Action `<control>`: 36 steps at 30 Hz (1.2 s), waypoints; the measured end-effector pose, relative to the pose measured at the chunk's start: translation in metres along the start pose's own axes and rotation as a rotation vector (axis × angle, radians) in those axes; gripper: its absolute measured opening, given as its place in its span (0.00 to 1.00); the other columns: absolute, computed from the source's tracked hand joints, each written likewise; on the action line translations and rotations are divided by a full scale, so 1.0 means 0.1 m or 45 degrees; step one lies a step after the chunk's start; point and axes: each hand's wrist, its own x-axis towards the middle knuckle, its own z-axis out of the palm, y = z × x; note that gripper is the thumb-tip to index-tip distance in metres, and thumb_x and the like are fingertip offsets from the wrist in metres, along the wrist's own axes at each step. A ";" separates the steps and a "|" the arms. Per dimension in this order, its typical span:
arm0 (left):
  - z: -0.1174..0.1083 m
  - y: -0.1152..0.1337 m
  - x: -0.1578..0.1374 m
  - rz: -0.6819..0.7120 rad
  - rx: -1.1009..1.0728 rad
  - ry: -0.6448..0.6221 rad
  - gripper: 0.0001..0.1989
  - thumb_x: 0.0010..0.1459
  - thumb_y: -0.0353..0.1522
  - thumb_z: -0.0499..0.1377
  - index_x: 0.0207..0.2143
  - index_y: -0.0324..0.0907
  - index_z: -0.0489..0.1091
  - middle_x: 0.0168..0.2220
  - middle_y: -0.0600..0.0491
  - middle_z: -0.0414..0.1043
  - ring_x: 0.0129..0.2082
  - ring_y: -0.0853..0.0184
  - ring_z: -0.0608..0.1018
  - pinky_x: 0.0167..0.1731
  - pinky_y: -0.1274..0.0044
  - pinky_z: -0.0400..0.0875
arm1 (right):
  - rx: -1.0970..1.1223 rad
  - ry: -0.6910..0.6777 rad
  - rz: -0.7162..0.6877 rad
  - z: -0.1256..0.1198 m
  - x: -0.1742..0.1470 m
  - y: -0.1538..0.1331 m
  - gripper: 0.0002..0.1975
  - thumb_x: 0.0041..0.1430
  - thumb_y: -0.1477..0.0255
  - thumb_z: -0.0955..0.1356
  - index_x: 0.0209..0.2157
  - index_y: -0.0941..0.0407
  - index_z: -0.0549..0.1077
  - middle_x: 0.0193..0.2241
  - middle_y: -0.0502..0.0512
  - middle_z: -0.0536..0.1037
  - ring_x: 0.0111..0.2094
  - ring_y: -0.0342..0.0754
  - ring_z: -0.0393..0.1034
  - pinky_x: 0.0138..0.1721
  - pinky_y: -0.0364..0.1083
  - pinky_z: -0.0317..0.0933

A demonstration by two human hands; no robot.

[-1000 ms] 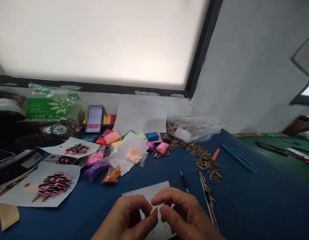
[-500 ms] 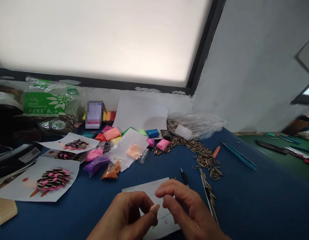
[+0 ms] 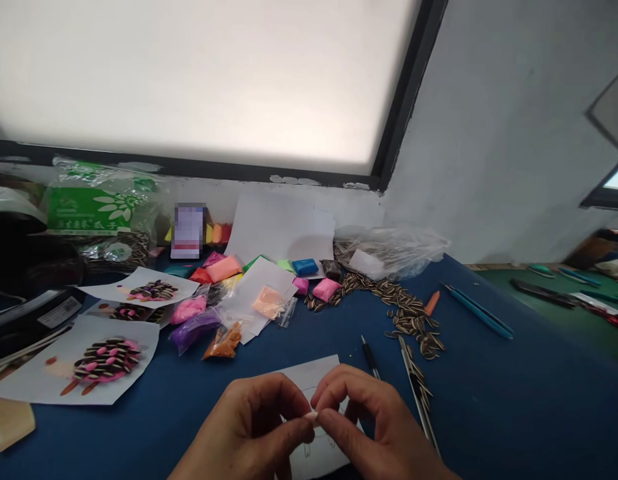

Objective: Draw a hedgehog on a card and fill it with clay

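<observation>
Thumb and fingertips of my left hand (image 3: 261, 423) pinch a small piece of pale peach modelling clay (image 3: 313, 417). On its other side my right hand (image 3: 366, 420) presses its thumb and fingertips onto the same piece, so the hands meet at it. Below them lies a white sheet of paper (image 3: 316, 367) with a pencil-like outline drawing, largely covered by the hands. A black pen (image 3: 369, 357) rests just beyond my right hand, and a utility knife (image 3: 417, 390) lies to its right beside some sunflower seeds.
Sunflower seeds (image 3: 409, 307) spill from a clear plastic bag (image 3: 399, 250). Blue tweezers (image 3: 479, 311) lie at the right. Packets of coloured clay, including an orange one (image 3: 223, 341), sit mid-table. Seed-covered hedgehog pictures (image 3: 33, 347) lie left, near a green-labelled seed bag (image 3: 91, 207).
My right hand has moved left and closed its fingertips on the clay beside my left fingers. My left hand has barely moved, and the things on the table stay put.
</observation>
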 end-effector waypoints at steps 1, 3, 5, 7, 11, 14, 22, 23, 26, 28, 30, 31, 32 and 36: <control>0.00 0.01 0.00 0.005 -0.002 0.003 0.22 0.50 0.49 0.71 0.29 0.41 0.73 0.23 0.60 0.70 0.18 0.73 0.70 0.18 0.82 0.60 | 0.011 -0.001 0.025 0.00 0.01 -0.01 0.08 0.68 0.69 0.67 0.35 0.56 0.76 0.34 0.54 0.79 0.35 0.47 0.73 0.34 0.44 0.63; 0.00 0.02 -0.01 -0.007 0.023 0.020 0.20 0.51 0.48 0.70 0.29 0.41 0.73 0.20 0.62 0.67 0.18 0.73 0.69 0.19 0.82 0.60 | 0.027 -0.007 0.062 0.00 0.02 -0.01 0.10 0.68 0.66 0.67 0.36 0.56 0.78 0.35 0.55 0.79 0.35 0.48 0.73 0.34 0.44 0.63; 0.01 0.02 -0.02 -0.029 0.053 0.028 0.18 0.51 0.46 0.70 0.28 0.41 0.73 0.19 0.63 0.66 0.18 0.72 0.69 0.19 0.81 0.61 | 0.032 -0.002 0.059 0.02 0.02 -0.01 0.09 0.65 0.66 0.70 0.33 0.56 0.77 0.34 0.55 0.79 0.34 0.47 0.73 0.32 0.43 0.62; 0.00 0.02 -0.02 -0.033 0.087 0.013 0.18 0.52 0.46 0.69 0.28 0.42 0.73 0.19 0.62 0.66 0.18 0.72 0.68 0.19 0.81 0.60 | 0.020 0.012 0.029 0.03 0.02 0.00 0.09 0.62 0.68 0.71 0.29 0.56 0.75 0.32 0.54 0.79 0.32 0.47 0.72 0.31 0.43 0.62; -0.04 0.00 -0.02 -0.008 0.174 -0.019 0.18 0.54 0.47 0.67 0.33 0.41 0.75 0.22 0.61 0.69 0.19 0.71 0.69 0.19 0.80 0.60 | 0.006 0.016 0.036 0.03 0.01 -0.01 0.10 0.62 0.69 0.70 0.27 0.55 0.72 0.30 0.53 0.77 0.31 0.46 0.70 0.30 0.43 0.61; -0.06 0.01 -0.02 -0.047 0.284 -0.033 0.20 0.55 0.49 0.67 0.36 0.41 0.76 0.18 0.63 0.64 0.19 0.70 0.70 0.20 0.80 0.58 | -0.029 0.009 0.122 0.02 0.01 -0.03 0.12 0.64 0.66 0.71 0.28 0.55 0.73 0.29 0.52 0.76 0.31 0.45 0.69 0.31 0.43 0.60; -0.08 0.03 0.01 -0.072 0.151 -0.066 0.25 0.53 0.55 0.66 0.30 0.43 0.70 0.16 0.63 0.62 0.17 0.71 0.65 0.20 0.80 0.60 | -0.018 -0.043 0.170 0.01 0.00 -0.04 0.13 0.68 0.62 0.67 0.37 0.56 0.79 0.30 0.52 0.77 0.30 0.46 0.69 0.31 0.43 0.61; -0.08 0.02 0.01 -0.077 0.173 -0.065 0.24 0.52 0.55 0.66 0.30 0.43 0.70 0.16 0.63 0.62 0.17 0.70 0.65 0.20 0.80 0.60 | -0.004 -0.041 0.188 0.02 0.00 -0.04 0.12 0.66 0.63 0.68 0.38 0.56 0.79 0.30 0.52 0.77 0.30 0.46 0.69 0.30 0.43 0.61; -0.08 -0.01 0.00 -0.070 0.277 -0.053 0.22 0.53 0.53 0.64 0.29 0.43 0.72 0.17 0.61 0.62 0.19 0.69 0.67 0.20 0.80 0.58 | -0.006 -0.035 0.165 0.04 0.01 -0.01 0.09 0.61 0.66 0.70 0.32 0.57 0.78 0.27 0.51 0.76 0.28 0.45 0.69 0.29 0.42 0.60; -0.08 -0.04 -0.01 -0.080 0.360 -0.057 0.20 0.55 0.50 0.63 0.29 0.42 0.73 0.17 0.61 0.61 0.19 0.69 0.67 0.19 0.80 0.56 | -0.042 -0.045 0.132 0.05 0.02 0.01 0.08 0.60 0.68 0.70 0.29 0.57 0.76 0.25 0.51 0.75 0.27 0.45 0.68 0.28 0.42 0.59; -0.09 -0.06 -0.03 -0.087 0.414 -0.045 0.16 0.54 0.46 0.64 0.33 0.42 0.75 0.19 0.62 0.62 0.18 0.70 0.67 0.19 0.80 0.56 | -0.084 -0.053 0.121 0.05 0.02 0.01 0.08 0.60 0.69 0.69 0.29 0.57 0.76 0.25 0.51 0.75 0.27 0.44 0.67 0.28 0.42 0.58; -0.09 -0.06 -0.04 -0.079 0.428 -0.025 0.16 0.53 0.45 0.64 0.36 0.42 0.76 0.21 0.61 0.65 0.18 0.70 0.68 0.19 0.80 0.57 | -0.096 -0.057 0.117 0.05 0.02 0.01 0.07 0.60 0.70 0.69 0.29 0.57 0.76 0.26 0.51 0.76 0.26 0.44 0.67 0.27 0.42 0.58; -0.09 -0.06 -0.04 -0.067 0.434 -0.009 0.17 0.53 0.46 0.64 0.38 0.42 0.77 0.24 0.60 0.68 0.19 0.70 0.68 0.19 0.80 0.58 | -0.102 -0.060 0.113 0.04 0.02 0.01 0.08 0.61 0.70 0.68 0.29 0.57 0.76 0.26 0.51 0.76 0.26 0.44 0.67 0.27 0.42 0.58; -0.12 0.00 -0.04 -0.059 0.430 -0.044 0.21 0.55 0.51 0.61 0.31 0.41 0.77 0.21 0.59 0.65 0.19 0.69 0.68 0.19 0.79 0.58 | -0.079 -0.068 0.054 0.03 0.01 -0.01 0.09 0.65 0.69 0.67 0.34 0.56 0.79 0.28 0.52 0.79 0.28 0.45 0.70 0.29 0.42 0.61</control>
